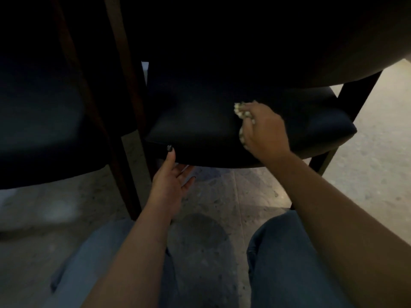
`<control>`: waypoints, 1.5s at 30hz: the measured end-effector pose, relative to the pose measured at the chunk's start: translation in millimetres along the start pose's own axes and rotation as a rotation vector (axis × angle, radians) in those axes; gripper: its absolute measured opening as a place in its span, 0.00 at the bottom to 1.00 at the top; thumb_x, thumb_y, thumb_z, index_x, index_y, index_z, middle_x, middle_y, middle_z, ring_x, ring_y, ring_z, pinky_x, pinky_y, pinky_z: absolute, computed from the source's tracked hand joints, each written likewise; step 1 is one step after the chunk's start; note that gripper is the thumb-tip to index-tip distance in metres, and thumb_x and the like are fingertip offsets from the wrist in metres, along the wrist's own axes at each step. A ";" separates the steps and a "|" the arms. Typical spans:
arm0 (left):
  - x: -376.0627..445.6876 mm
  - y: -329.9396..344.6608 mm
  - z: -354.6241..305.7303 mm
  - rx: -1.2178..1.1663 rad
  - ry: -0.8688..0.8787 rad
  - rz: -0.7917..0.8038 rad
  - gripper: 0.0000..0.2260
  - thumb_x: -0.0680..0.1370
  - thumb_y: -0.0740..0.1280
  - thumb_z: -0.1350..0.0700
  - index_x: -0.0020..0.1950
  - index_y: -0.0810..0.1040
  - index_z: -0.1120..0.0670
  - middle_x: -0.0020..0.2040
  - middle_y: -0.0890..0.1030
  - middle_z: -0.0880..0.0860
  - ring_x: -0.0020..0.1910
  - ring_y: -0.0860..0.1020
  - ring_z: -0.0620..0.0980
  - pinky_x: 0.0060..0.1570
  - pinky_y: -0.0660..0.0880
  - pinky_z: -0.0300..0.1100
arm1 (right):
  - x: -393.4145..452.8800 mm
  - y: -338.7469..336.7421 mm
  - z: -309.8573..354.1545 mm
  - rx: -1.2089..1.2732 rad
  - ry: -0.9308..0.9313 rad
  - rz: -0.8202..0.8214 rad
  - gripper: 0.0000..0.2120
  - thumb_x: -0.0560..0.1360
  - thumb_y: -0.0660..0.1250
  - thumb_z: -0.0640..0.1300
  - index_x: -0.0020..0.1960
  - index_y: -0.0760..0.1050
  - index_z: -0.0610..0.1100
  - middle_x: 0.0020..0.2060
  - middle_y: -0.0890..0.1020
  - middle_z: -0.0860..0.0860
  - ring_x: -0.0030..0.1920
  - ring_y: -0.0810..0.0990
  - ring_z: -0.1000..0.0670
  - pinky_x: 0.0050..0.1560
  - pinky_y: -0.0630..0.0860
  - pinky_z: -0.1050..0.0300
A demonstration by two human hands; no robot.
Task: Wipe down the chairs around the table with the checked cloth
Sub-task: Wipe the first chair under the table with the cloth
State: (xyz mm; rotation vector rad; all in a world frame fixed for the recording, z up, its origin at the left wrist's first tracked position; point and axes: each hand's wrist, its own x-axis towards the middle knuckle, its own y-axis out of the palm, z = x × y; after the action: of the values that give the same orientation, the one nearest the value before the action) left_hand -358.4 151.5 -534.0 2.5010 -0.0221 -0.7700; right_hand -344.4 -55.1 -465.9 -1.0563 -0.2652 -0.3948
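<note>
A pale speckled floor (222, 196) fills the lower half of the view, with a dark tabletop (289, 41) overhanging at twelve o'clock. Two black padded chairs are seen: one chair (200, 127) at the centre, a second chair (40, 121) at nine o'clock beside it. The centre seat is steadied at its front edge by the left hand (170, 181), thumb on top, fingers loosely spread beneath. At three o'clock of centre, the checked cloth (241, 113) is bunched under the right hand (264, 130), whose fingers are curled closed over it and pressed onto the seat. The cloth is judged light, soft and limp, best held wadded in the palm; the smooth upholstery probably lets it slide easily.
</note>
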 end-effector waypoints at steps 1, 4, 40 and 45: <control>0.4 -1.1 -2.3 -0.035 -0.014 -0.008 0.17 0.79 0.59 0.39 0.58 0.78 0.49 0.54 0.83 0.50 0.57 0.80 0.49 0.64 0.70 0.51 | -0.8 9.6 14.9 0.007 -0.021 0.025 0.16 0.76 0.60 0.38 0.63 0.75 0.36 0.60 0.77 0.39 0.63 0.74 0.40 0.65 0.67 0.51; 3.1 -7.9 -14.9 -0.142 -0.030 -0.109 0.20 0.80 0.56 0.39 0.59 0.76 0.52 0.54 0.81 0.53 0.56 0.79 0.52 0.56 0.71 0.51 | -1.0 35.5 56.6 -0.025 -0.120 0.103 0.18 0.76 0.60 0.37 0.65 0.72 0.36 0.62 0.75 0.38 0.67 0.70 0.39 0.68 0.64 0.49; -1.6 -32.3 -26.9 -0.618 -0.003 -0.014 0.36 0.72 0.58 0.28 0.71 0.71 0.51 0.62 0.78 0.56 0.62 0.74 0.54 0.60 0.70 0.54 | 31.3 108.2 162.3 -0.395 -0.836 0.184 0.23 0.77 0.55 0.34 0.71 0.63 0.31 0.73 0.61 0.35 0.76 0.49 0.36 0.74 0.41 0.39; 2.3 -33.4 -26.7 -0.639 -0.021 0.002 0.36 0.72 0.56 0.27 0.71 0.71 0.51 0.61 0.77 0.57 0.62 0.73 0.53 0.63 0.65 0.56 | 61.9 88.9 196.5 -1.023 -1.012 0.379 0.18 0.77 0.57 0.48 0.60 0.78 0.42 0.59 0.78 0.42 0.66 0.69 0.39 0.73 0.38 0.40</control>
State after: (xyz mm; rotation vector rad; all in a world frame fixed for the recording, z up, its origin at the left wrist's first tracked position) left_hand -346.8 192.6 -532.5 1.8855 0.1852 -0.6705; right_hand -254.5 145.1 -419.1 -2.2303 -0.7863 0.4608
